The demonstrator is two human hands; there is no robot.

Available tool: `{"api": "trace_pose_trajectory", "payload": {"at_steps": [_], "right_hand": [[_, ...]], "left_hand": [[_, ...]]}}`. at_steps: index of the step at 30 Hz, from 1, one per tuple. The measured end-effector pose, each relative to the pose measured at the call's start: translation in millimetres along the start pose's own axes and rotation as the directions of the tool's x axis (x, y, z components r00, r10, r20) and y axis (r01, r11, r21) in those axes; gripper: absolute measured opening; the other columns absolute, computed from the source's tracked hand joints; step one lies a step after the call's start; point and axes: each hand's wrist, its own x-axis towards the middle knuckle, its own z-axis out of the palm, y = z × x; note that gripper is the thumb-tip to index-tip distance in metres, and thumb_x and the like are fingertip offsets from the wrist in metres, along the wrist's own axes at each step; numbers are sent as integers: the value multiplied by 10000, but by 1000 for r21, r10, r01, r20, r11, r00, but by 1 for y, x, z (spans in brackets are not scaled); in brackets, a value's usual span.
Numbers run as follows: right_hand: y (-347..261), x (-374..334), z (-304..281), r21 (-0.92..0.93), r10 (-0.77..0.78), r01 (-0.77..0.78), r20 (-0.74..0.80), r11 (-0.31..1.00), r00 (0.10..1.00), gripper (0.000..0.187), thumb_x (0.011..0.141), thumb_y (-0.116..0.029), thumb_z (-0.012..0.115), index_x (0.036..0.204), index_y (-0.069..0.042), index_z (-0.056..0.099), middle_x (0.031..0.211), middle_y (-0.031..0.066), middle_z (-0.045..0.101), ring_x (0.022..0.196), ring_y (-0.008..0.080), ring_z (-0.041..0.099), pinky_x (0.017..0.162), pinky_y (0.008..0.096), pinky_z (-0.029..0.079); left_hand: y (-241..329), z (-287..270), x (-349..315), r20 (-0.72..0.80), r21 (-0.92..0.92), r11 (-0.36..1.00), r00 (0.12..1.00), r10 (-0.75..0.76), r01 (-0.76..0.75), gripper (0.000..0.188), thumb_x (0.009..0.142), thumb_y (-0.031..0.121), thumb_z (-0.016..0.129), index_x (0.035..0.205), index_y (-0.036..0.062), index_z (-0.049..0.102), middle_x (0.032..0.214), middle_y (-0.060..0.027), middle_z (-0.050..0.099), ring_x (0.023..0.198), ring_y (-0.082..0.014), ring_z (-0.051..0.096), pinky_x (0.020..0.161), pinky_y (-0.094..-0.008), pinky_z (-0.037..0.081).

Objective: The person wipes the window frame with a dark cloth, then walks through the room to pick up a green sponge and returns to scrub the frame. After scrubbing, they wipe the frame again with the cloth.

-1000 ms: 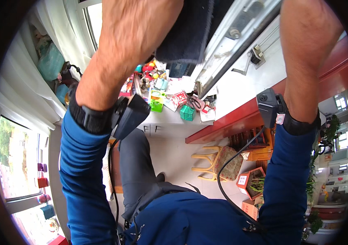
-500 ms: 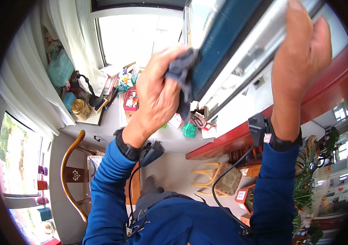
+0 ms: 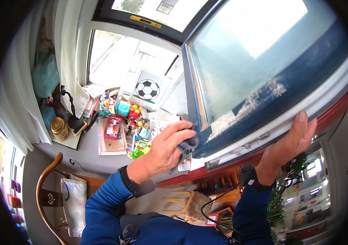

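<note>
An opened window sash point(image 3: 259, 119) with a dark blue frame and a white outer edge slants across the upper right. A rough, pale patch marks the lower part of its blue frame. At the sash's lower left corner, my left hand point(image 3: 161, 150) has its fingers curled round a dark grey cloth point(image 3: 190, 143), pressed against the corner's edge. The cloth is mostly hidden by the fingers. My right hand point(image 3: 283, 152) grips the white outer edge farther to the right, its fingertips showing above and the rest partly behind the edge.
Below the window stands a grey desk point(image 3: 86, 141) with toys, a pink box point(image 3: 112, 127), a gold can point(image 3: 59, 129) and a football picture point(image 3: 147, 90). A wooden chair point(image 3: 45, 183) is at left, a stool point(image 3: 196, 205) below, a white curtain point(image 3: 12, 94) far left.
The sash now shows more of its glass and sits lower in view. Both hands have moved down in the picture, the left with the cloth to the sash's lower corner.
</note>
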Motion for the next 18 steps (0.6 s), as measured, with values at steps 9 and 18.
{"api": "trace_pose_trajectory", "payload": {"at_steps": [9, 18], "right_hand": [[0, -5, 6, -78, 3, -11, -102, 997, 995, 536, 982, -318, 593, 1356, 49, 480, 1134, 152, 624, 971, 181, 610, 832, 323, 526], [-1, -8, 11, -38, 0, -3, -90, 999, 996, 515, 969, -330, 576, 1318, 39, 496, 1069, 141, 644, 922, 181, 639, 791, 326, 537]], "left_hand": [[-8, 9, 55, -68, -18, 967, 965, 253, -255, 317, 779, -10, 664, 1089, 41, 703, 1027, -163, 672, 787, -310, 690, 660, -363, 554], [6, 8, 77, -21, -55, 957, 959, 284, -284, 368, 815, -42, 659, 1171, 41, 698, 997, -155, 664, 751, -281, 682, 623, -334, 549]]}}
